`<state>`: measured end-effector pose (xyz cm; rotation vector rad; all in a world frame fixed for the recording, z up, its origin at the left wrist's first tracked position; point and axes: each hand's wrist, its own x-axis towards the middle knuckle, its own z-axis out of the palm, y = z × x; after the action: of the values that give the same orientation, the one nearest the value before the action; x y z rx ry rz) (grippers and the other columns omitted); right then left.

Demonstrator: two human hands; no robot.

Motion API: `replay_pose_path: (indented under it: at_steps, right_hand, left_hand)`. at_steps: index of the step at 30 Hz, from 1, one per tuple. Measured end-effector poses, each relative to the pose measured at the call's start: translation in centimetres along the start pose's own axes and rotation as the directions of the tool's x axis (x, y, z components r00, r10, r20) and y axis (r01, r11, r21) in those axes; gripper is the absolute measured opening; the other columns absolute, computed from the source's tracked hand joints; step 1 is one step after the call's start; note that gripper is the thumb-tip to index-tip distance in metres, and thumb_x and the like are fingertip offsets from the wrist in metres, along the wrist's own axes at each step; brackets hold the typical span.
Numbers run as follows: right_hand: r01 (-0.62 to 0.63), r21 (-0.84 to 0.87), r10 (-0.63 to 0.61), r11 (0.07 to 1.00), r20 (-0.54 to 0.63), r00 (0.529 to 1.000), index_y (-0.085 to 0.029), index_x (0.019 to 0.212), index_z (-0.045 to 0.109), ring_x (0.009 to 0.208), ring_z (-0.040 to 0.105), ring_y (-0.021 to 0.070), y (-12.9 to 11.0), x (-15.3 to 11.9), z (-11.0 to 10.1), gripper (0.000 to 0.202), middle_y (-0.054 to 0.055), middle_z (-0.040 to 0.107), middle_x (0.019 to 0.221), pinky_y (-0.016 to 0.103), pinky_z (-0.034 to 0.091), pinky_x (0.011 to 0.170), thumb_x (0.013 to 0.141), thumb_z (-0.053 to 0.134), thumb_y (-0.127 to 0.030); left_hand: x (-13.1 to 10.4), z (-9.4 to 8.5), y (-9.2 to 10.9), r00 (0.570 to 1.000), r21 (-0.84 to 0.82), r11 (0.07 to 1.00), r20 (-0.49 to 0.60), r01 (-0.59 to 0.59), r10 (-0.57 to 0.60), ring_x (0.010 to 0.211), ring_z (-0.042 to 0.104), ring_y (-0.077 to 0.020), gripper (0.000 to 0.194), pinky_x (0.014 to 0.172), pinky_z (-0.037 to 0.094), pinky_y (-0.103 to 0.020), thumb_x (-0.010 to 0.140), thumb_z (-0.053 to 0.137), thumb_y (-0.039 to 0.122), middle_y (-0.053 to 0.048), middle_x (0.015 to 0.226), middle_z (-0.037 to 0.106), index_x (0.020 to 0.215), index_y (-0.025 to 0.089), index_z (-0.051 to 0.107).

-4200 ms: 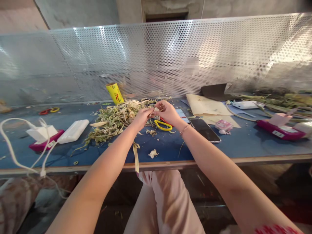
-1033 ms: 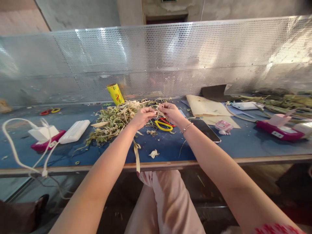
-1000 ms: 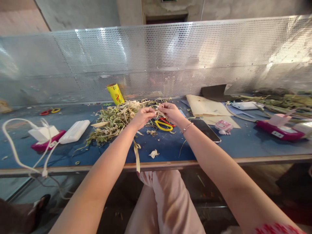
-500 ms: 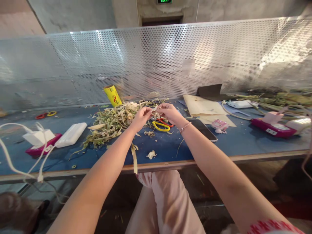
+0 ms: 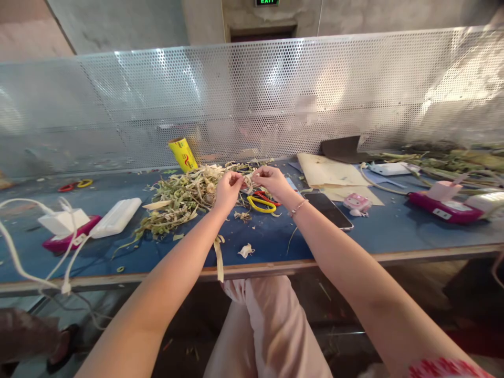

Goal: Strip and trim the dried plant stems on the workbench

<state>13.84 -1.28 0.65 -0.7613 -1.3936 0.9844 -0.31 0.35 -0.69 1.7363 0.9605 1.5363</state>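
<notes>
Pinched between the fingertips of both hands is a small pale strip of dried plant (image 5: pixel 249 181), partly hidden by the fingers. My left hand (image 5: pixel 229 190) is closed on its left end, at the right edge of a heap of dried leaves and stems (image 5: pixel 177 197). On the other end, my right hand (image 5: pixel 271 181) is closed, thumb against forefinger. Just below the hands lie scissors with yellow and red handles (image 5: pixel 263 203). A dark phone (image 5: pixel 328 211) rests under and beside my right wrist.
A yellow tube (image 5: pixel 183 155) stands by the perforated metal screen (image 5: pixel 220 100). White power banks and a purple power strip (image 5: pixel 63 239) with cables are at left. At right are brown paper (image 5: pixel 328 170), a pink case (image 5: pixel 356 202) and another purple power strip (image 5: pixel 444 207).
My left hand has turned slightly, and its fingers look more curled at the strip. My right hand stays almost in place. The whole view has shifted a little.
</notes>
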Motion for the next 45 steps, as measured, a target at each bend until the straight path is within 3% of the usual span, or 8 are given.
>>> replay_pose_path:
  at_steps: [5,11,16,22,31,35,39,45]
  right_hand:
    - [0.069,-0.141,-0.080,0.988,-0.075,0.994,-0.017,0.062,0.055,0.054,0.045,0.0077,0.4,0.0,0.4,0.011,-0.004,0.050,0.055,0.024,0.038,0.056,0.057,0.060,-0.026]
    - [0.095,-0.210,-0.118,0.973,-0.099,0.988,-0.018,0.063,0.055,0.051,0.039,0.0075,0.7,-0.2,0.7,0.008,-0.005,0.047,0.054,0.023,0.032,0.051,0.061,0.056,-0.026]
    - [0.121,-0.174,-0.144,0.977,-0.127,0.981,-0.018,0.064,0.056,0.054,0.040,0.0074,1.1,0.1,0.6,0.009,-0.005,0.047,0.055,0.023,0.034,0.054,0.061,0.056,-0.026]
    - [0.078,-0.099,-0.091,0.992,-0.134,0.987,-0.017,0.064,0.056,0.055,0.044,0.0085,0.9,0.0,0.7,0.010,-0.003,0.050,0.056,0.024,0.037,0.057,0.061,0.058,-0.027]
    - [0.034,0.002,-0.033,0.999,-0.100,0.994,-0.017,0.064,0.058,0.058,0.049,0.0088,1.1,-0.1,1.0,0.013,-0.003,0.054,0.059,0.025,0.042,0.062,0.060,0.062,-0.028]
    - [0.018,0.094,-0.010,0.995,-0.080,0.997,-0.017,0.066,0.058,0.064,0.053,0.0100,1.4,-0.2,1.3,0.017,-0.001,0.057,0.065,0.027,0.045,0.068,0.061,0.063,-0.034]
    - [0.018,0.069,-0.010,0.997,-0.113,0.994,-0.018,0.065,0.058,0.065,0.052,0.0098,1.1,-0.4,1.8,0.018,-0.001,0.057,0.065,0.026,0.045,0.068,0.061,0.063,-0.035]
    - [0.069,0.026,-0.065,0.997,-0.124,0.990,-0.018,0.071,0.060,0.068,0.054,0.0109,1.2,-0.6,2.1,0.018,0.000,0.059,0.069,0.027,0.045,0.072,0.065,0.060,-0.035]
  left_hand:
    - [-0.3,0.1,0.4,0.998,-0.074,0.996,-0.024,0.054,-0.056,0.061,0.059,-0.0123,0.014,0.069,0.050,-0.031,0.071,0.057,0.029,-0.001,0.063,0.060,0.069,0.015,0.054]
    - [-0.9,-0.1,1.2,0.996,0.141,0.989,-0.060,-0.050,0.059,0.062,0.057,-0.0129,0.019,0.065,0.047,-0.028,0.069,0.058,0.033,-0.003,0.065,0.063,0.070,0.015,0.062]
    - [-0.8,-0.2,1.5,0.990,0.183,0.977,-0.065,-0.108,0.122,0.074,0.059,-0.0155,0.018,0.071,0.046,-0.030,0.070,0.058,0.030,-0.006,0.079,0.066,0.075,0.016,0.067]
    - [-0.8,0.1,1.5,0.996,0.156,0.985,-0.022,-0.077,0.081,0.078,0.061,-0.0171,0.021,0.075,0.048,-0.033,0.069,0.059,0.027,-0.008,0.088,0.067,0.083,0.015,0.068]
    - [-0.7,-0.2,1.1,0.997,0.145,0.989,-0.069,-0.008,0.018,0.074,0.061,-0.0172,0.018,0.073,0.048,-0.033,0.069,0.058,0.028,-0.005,0.078,0.069,0.078,0.016,0.068]
    - [-0.6,-0.1,0.7,0.996,0.160,0.987,-0.083,-0.009,0.022,0.067,0.058,-0.0153,0.019,0.068,0.046,-0.030,0.073,0.054,0.032,-0.004,0.069,0.064,0.075,0.015,0.062]
    - [-0.8,0.0,1.1,0.976,0.356,0.930,-0.150,-0.094,0.156,0.064,0.050,-0.0138,0.014,0.069,0.041,-0.029,0.075,0.052,0.029,-0.001,0.064,0.055,0.066,0.019,0.050]
    - [-1.5,0.2,2.1,0.979,0.465,0.878,-0.099,-0.114,0.179,0.055,0.042,-0.0133,0.014,0.063,0.034,-0.028,0.080,0.044,0.022,0.002,0.055,0.039,0.067,0.021,0.039]
